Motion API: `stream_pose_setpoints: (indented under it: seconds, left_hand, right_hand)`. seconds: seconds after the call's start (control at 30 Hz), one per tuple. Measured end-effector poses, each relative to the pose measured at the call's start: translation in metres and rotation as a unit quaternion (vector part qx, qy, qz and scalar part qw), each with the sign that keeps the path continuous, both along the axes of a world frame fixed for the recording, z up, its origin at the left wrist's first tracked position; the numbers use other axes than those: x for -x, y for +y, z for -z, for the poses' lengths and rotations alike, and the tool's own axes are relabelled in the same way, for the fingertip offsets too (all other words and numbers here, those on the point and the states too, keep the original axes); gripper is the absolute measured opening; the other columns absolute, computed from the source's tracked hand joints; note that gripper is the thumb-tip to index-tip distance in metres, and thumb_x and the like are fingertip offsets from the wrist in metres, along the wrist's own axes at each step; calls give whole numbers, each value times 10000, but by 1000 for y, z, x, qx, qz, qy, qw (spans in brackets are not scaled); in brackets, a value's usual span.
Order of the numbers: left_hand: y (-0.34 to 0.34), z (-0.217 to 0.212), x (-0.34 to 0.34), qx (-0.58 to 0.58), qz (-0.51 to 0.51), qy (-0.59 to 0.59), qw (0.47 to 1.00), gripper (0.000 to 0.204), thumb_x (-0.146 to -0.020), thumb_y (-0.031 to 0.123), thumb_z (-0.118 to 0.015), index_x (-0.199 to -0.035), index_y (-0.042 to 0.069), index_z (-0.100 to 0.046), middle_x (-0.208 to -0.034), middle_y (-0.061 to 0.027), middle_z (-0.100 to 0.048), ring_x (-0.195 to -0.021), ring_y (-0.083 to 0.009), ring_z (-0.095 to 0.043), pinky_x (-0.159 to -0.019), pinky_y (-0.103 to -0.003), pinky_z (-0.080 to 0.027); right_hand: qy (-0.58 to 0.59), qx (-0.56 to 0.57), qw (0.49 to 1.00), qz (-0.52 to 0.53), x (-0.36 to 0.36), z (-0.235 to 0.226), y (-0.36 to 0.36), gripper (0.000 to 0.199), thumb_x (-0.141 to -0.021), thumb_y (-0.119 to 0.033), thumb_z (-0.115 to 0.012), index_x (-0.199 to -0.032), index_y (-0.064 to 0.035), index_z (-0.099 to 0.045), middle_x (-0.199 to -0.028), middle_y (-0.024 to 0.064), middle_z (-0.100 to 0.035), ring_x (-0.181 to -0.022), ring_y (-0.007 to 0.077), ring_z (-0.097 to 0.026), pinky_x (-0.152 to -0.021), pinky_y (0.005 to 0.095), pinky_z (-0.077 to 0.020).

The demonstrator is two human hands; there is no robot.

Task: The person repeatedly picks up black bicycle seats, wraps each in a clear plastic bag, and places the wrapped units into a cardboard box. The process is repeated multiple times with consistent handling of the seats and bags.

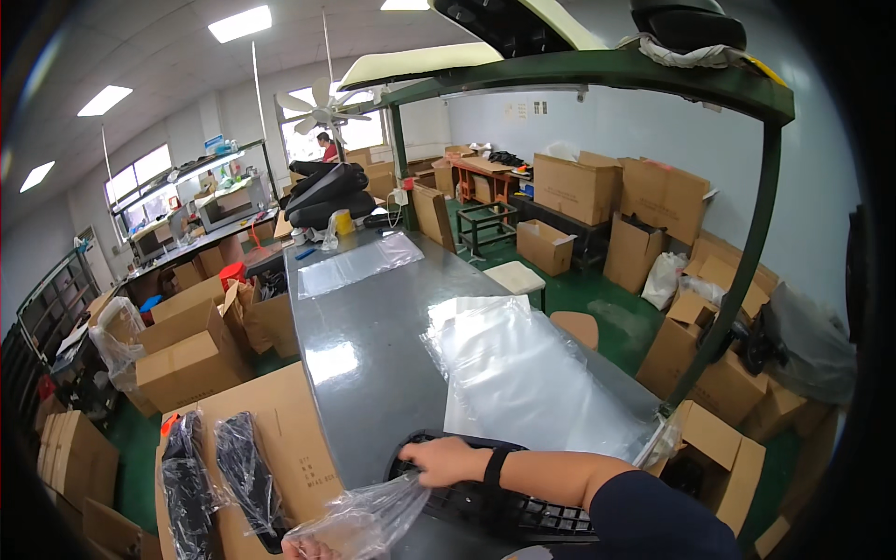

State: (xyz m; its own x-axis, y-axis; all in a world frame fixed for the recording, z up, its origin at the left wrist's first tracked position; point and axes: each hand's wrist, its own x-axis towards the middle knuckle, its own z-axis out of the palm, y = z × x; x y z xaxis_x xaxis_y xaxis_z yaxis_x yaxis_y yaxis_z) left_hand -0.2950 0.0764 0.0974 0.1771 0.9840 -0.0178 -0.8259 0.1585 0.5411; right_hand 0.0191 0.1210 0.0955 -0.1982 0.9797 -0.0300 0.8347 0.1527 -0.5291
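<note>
The single view comes from a camera worn on the person's head, set to the left of its twin, looking forward and down along a long grey table that runs away toward far windows, with the fisheye bending the green frame and ceiling lights toward the rim. It sits close over the near table end, where the right hand and the left hand enter from the lower edge, while cardboard boxes along the walls lie well away.

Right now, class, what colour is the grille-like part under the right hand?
Black, seen in the head view: the grille-like part under the right hand.
</note>
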Motion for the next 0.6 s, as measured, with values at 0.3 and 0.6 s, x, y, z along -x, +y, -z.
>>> stream_pose_setpoints:
  seconds: [0.3,0.6]
  left_hand:
    - [-43,-42,-71,-54,169,349,920,165,-856,19,-563,-891,138,-454,-704,23,-459,-611,-53,-412,-527,-207,-354]
    - [-1,114,-35,-142,-113,774,606,181,-843,178,-591,-891,14,-533,-678,-164,-507,-611,-311,-531,-604,-407,-454]
  right_hand:
    - [-119,-210,958,-154,47,29,35,266,-750,-211,-623,-1011,-159,-636,-927,18,-616,-949,212,-579,-861,409,-417]
    - [391,105,911,73,13,-1,54,378,-892,-457,-597,-810,-88,-608,-698,-23,-604,-549,75,-454,-472,253,-323]
